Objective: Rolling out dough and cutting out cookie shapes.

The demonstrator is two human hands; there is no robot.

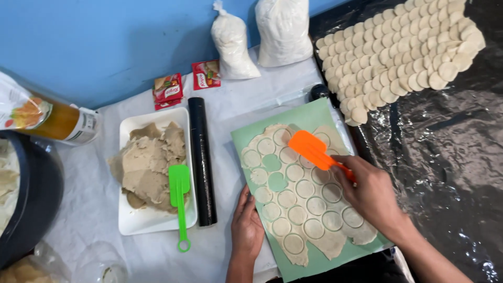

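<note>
right hand (369, 191) gripping orange spatula (313, 149) over green mat (251, 135) | left hand (247, 224) flat, empty, on mat's near-left edge | rolling pin (201, 162) left of mat

The table (105, 220) is covered with a white sheet on the left and black plastic film (450, 173) on the right. On the white part are laid a white rectangular tray (137, 222), a black rolling pin (201, 162), a light green cutting mat (309, 118), two red sachets (186, 83), two white filled bags (262, 36), a bottle on its side (57, 123) and a dark pot (36, 199). On the black film, rows of overlapping dough discs (403, 47) are spread.
</note>
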